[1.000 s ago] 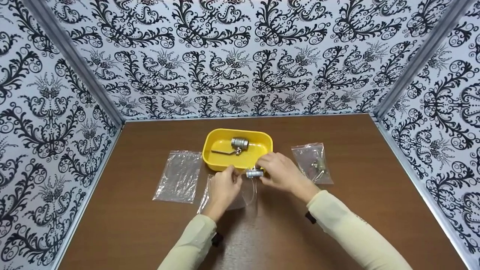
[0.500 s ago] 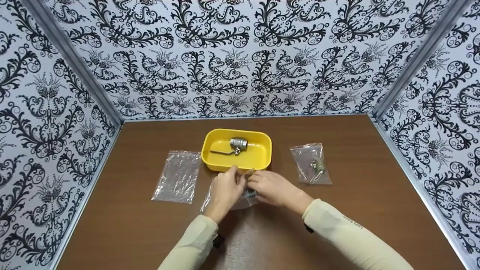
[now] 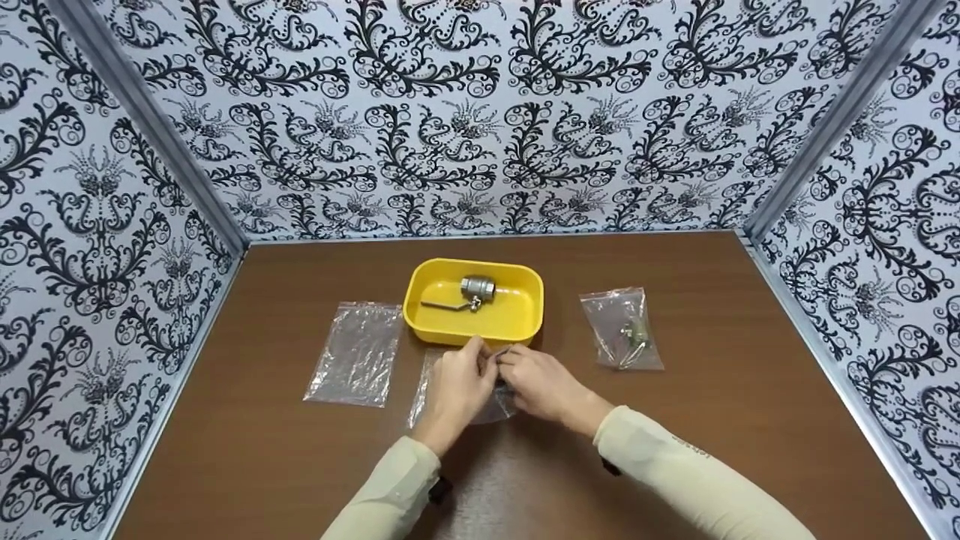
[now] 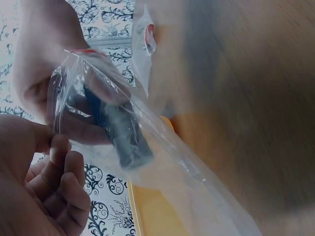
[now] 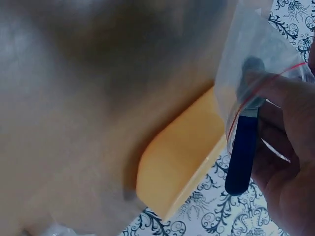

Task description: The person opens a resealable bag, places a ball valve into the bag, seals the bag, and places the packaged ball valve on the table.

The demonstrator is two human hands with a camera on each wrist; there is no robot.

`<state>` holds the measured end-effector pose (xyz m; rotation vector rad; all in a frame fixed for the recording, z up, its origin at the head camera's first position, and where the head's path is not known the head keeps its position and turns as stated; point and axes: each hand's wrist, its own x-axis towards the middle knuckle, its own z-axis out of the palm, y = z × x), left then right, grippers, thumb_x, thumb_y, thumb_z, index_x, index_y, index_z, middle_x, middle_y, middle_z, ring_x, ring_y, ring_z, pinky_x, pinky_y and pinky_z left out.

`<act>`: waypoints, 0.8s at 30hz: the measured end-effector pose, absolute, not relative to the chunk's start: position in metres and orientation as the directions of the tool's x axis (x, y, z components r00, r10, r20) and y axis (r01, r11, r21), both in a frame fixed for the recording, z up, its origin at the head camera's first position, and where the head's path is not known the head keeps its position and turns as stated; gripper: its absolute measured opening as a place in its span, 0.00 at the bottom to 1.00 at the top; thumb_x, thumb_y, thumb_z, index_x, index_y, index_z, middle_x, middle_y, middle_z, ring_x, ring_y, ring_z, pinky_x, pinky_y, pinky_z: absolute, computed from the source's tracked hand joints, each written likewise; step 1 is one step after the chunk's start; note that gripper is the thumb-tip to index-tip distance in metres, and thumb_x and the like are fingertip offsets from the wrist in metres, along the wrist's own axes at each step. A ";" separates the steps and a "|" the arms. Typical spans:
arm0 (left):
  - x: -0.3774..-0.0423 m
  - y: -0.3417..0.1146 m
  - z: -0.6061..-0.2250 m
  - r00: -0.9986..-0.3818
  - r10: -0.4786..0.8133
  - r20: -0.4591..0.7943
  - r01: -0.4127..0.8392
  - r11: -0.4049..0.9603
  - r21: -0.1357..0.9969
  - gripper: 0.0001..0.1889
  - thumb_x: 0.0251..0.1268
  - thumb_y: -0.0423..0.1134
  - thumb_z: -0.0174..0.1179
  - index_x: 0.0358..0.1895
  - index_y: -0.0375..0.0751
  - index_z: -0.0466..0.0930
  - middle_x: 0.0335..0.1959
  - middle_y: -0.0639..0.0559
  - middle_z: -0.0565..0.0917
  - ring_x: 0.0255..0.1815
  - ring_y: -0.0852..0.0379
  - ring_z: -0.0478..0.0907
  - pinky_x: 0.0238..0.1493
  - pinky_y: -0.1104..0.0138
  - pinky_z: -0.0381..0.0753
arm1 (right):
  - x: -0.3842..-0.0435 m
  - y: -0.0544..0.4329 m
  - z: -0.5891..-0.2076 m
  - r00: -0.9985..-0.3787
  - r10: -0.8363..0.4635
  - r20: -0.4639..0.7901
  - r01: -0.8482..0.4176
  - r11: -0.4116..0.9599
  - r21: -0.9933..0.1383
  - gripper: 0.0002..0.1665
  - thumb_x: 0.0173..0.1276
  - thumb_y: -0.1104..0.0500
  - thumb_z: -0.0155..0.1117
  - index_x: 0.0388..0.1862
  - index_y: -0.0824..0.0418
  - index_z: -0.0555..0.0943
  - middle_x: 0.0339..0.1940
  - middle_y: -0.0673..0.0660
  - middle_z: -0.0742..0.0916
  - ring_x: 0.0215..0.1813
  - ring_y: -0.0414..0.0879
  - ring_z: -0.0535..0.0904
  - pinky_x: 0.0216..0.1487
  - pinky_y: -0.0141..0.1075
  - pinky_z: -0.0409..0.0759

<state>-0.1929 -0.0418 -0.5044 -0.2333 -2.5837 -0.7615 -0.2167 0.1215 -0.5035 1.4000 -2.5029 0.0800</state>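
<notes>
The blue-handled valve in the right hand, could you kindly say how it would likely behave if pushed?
The blue-handled valve has a metallic-looking body, so is probably heavy for its size. Its protruding handle would likely hinder rolling. The thin plastic bag over its body may make it slippery.

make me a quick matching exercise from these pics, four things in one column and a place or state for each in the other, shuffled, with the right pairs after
Things
1. yellow tray
2. blue-handled piece
3. left hand
4. small parts

Places and states
A. inside the clear bag lying to the right of the tray
B. pinches the edge of the held bag
C. has a metal valve lying in it
D. gripped by the right hand at the mouth of the held bag

Right pairs: 1-C, 2-D, 3-B, 4-A
</notes>
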 end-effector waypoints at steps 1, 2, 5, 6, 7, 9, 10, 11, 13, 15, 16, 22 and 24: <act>-0.192 -0.041 -0.504 -0.891 0.039 0.453 0.278 0.835 0.475 0.04 0.56 0.39 0.65 0.30 0.49 0.78 0.18 0.56 0.83 0.18 0.54 0.79 0.19 0.64 0.74 | -0.216 0.121 -0.505 -0.492 -0.831 0.260 -0.845 0.527 0.085 0.23 0.46 0.61 0.74 0.45 0.61 0.85 0.46 0.54 0.87 0.50 0.49 0.81 0.53 0.38 0.81; -0.192 -0.041 -0.504 -0.889 0.040 0.456 0.280 0.836 0.472 0.04 0.56 0.39 0.65 0.30 0.49 0.78 0.18 0.56 0.83 0.18 0.54 0.79 0.19 0.63 0.74 | -0.215 0.121 -0.506 -0.481 -0.841 0.248 -0.851 0.516 0.096 0.21 0.47 0.60 0.74 0.43 0.61 0.85 0.45 0.54 0.87 0.50 0.49 0.81 0.52 0.38 0.81; -0.191 -0.040 -0.505 -0.888 0.041 0.459 0.284 0.833 0.475 0.04 0.56 0.39 0.65 0.30 0.49 0.78 0.19 0.56 0.84 0.19 0.53 0.80 0.21 0.62 0.76 | -0.213 0.120 -0.507 -0.432 -0.884 0.181 -0.879 0.457 0.135 0.16 0.48 0.58 0.75 0.38 0.59 0.85 0.40 0.53 0.88 0.47 0.48 0.81 0.50 0.38 0.81; -0.191 -0.040 -0.505 -0.887 0.041 0.459 0.284 0.833 0.475 0.04 0.56 0.39 0.65 0.30 0.49 0.78 0.19 0.56 0.84 0.19 0.53 0.80 0.22 0.61 0.77 | -0.213 0.119 -0.508 -0.421 -0.893 0.159 -0.885 0.443 0.143 0.15 0.48 0.57 0.75 0.36 0.59 0.85 0.39 0.53 0.88 0.46 0.48 0.81 0.49 0.38 0.80; -0.191 -0.040 -0.506 -0.886 0.041 0.461 0.287 0.829 0.479 0.04 0.56 0.39 0.65 0.30 0.50 0.78 0.19 0.57 0.83 0.19 0.54 0.80 0.22 0.62 0.76 | -0.213 0.119 -0.508 -0.411 -0.900 0.144 -0.890 0.430 0.152 0.13 0.48 0.57 0.75 0.34 0.58 0.85 0.38 0.52 0.88 0.46 0.48 0.80 0.49 0.38 0.80; -0.192 -0.041 -0.506 -0.887 0.041 0.460 0.293 0.820 0.491 0.04 0.56 0.39 0.65 0.29 0.50 0.78 0.18 0.58 0.82 0.18 0.56 0.78 0.21 0.64 0.75 | -0.214 0.118 -0.510 -0.406 -0.904 0.133 -0.894 0.423 0.147 0.12 0.50 0.56 0.74 0.35 0.57 0.85 0.37 0.51 0.88 0.47 0.47 0.80 0.49 0.37 0.80; -0.192 -0.041 -0.505 -0.887 0.040 0.461 0.296 0.816 0.497 0.04 0.56 0.39 0.65 0.29 0.50 0.79 0.18 0.58 0.82 0.18 0.57 0.78 0.21 0.64 0.74 | -0.215 0.118 -0.510 -0.406 -0.904 0.134 -0.894 0.423 0.145 0.12 0.51 0.57 0.73 0.35 0.57 0.85 0.37 0.51 0.87 0.47 0.47 0.80 0.49 0.37 0.80; -0.192 -0.041 -0.504 -0.886 0.039 0.462 0.297 0.813 0.500 0.04 0.56 0.39 0.65 0.29 0.50 0.79 0.18 0.59 0.82 0.18 0.57 0.78 0.21 0.65 0.74 | -0.216 0.118 -0.511 -0.405 -0.904 0.139 -0.895 0.423 0.142 0.11 0.51 0.57 0.73 0.35 0.56 0.85 0.37 0.51 0.87 0.47 0.47 0.80 0.49 0.37 0.80; -0.191 -0.041 -0.502 -0.883 0.031 0.468 0.300 0.805 0.512 0.04 0.56 0.39 0.65 0.28 0.49 0.79 0.17 0.59 0.81 0.17 0.58 0.77 0.21 0.66 0.73 | -0.217 0.117 -0.513 -0.394 -0.906 0.157 -0.899 0.415 0.140 0.10 0.51 0.58 0.72 0.35 0.55 0.85 0.36 0.50 0.87 0.47 0.47 0.80 0.49 0.37 0.80; -0.191 -0.040 -0.500 -0.878 0.018 0.478 0.299 0.800 0.520 0.04 0.56 0.38 0.65 0.28 0.49 0.79 0.17 0.59 0.82 0.18 0.58 0.78 0.21 0.65 0.74 | -0.218 0.117 -0.513 -0.389 -0.904 0.175 -0.901 0.413 0.133 0.10 0.51 0.58 0.72 0.35 0.55 0.85 0.36 0.50 0.87 0.47 0.47 0.80 0.49 0.38 0.80; -0.191 -0.040 -0.499 -0.874 0.011 0.485 0.301 0.797 0.523 0.04 0.56 0.38 0.65 0.28 0.49 0.80 0.18 0.59 0.82 0.18 0.58 0.78 0.22 0.64 0.74 | -0.219 0.116 -0.514 -0.388 -0.903 0.184 -0.901 0.414 0.129 0.10 0.51 0.57 0.72 0.34 0.55 0.85 0.36 0.50 0.88 0.47 0.47 0.80 0.49 0.38 0.80; -0.190 -0.037 -0.494 -0.867 -0.032 0.497 0.307 0.752 0.583 0.05 0.56 0.36 0.64 0.26 0.48 0.79 0.16 0.59 0.80 0.16 0.63 0.73 0.22 0.69 0.71 | -0.221 0.116 -0.513 -0.428 -0.875 0.226 -0.879 0.461 0.120 0.10 0.57 0.59 0.70 0.39 0.57 0.86 0.43 0.53 0.88 0.50 0.47 0.83 0.53 0.38 0.81; -0.191 -0.037 -0.491 -0.865 -0.049 0.499 0.305 0.737 0.602 0.05 0.56 0.36 0.64 0.25 0.48 0.79 0.15 0.59 0.78 0.16 0.64 0.70 0.21 0.71 0.70 | -0.222 0.117 -0.510 -0.447 -0.865 0.229 -0.868 0.482 0.124 0.12 0.58 0.59 0.70 0.42 0.57 0.85 0.46 0.53 0.88 0.50 0.47 0.83 0.52 0.38 0.81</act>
